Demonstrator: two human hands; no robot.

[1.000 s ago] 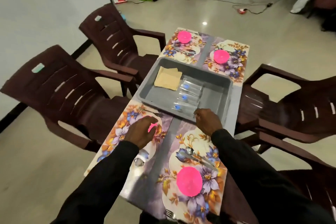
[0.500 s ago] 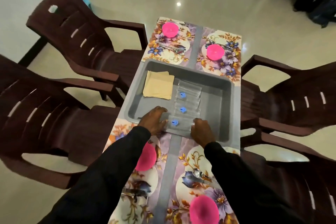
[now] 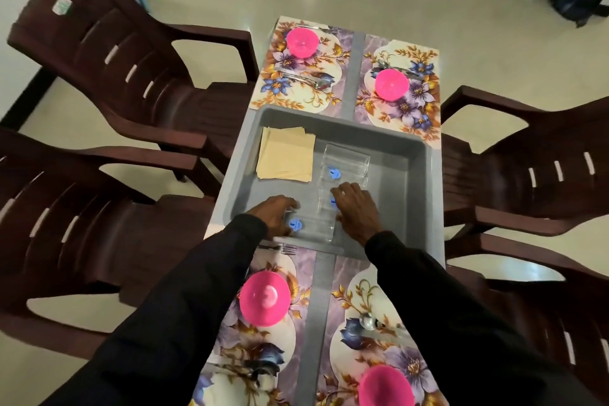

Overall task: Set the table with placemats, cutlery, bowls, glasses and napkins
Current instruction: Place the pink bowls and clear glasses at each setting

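Note:
A grey tray [image 3: 402, 155] sits mid-table between floral placemats [image 3: 400, 99]. In it lie clear glasses with blue stickers and a stack of tan napkins [image 3: 285, 158]. My left hand [image 3: 275, 214] grips the nearest glass [image 3: 311, 227], which lies on its side at the tray's near edge. My right hand [image 3: 357, 209] lies over the second glass [image 3: 326, 199], fingers curving down onto it. A further glass [image 3: 344, 163] lies beyond. Pink bowls [image 3: 265, 301] and cutlery [image 3: 280, 247] rest on all the placemats.
Dark brown plastic chairs [image 3: 131, 69] stand close on both sides of the narrow table. Cables and a red plug lie on the tiled floor beyond the far end.
My left hand left the near-left pink bowl and reached into the tray onto the nearest glass. My right hand moved from the tray's edge onto the second glass. The camera tilted over the tray.

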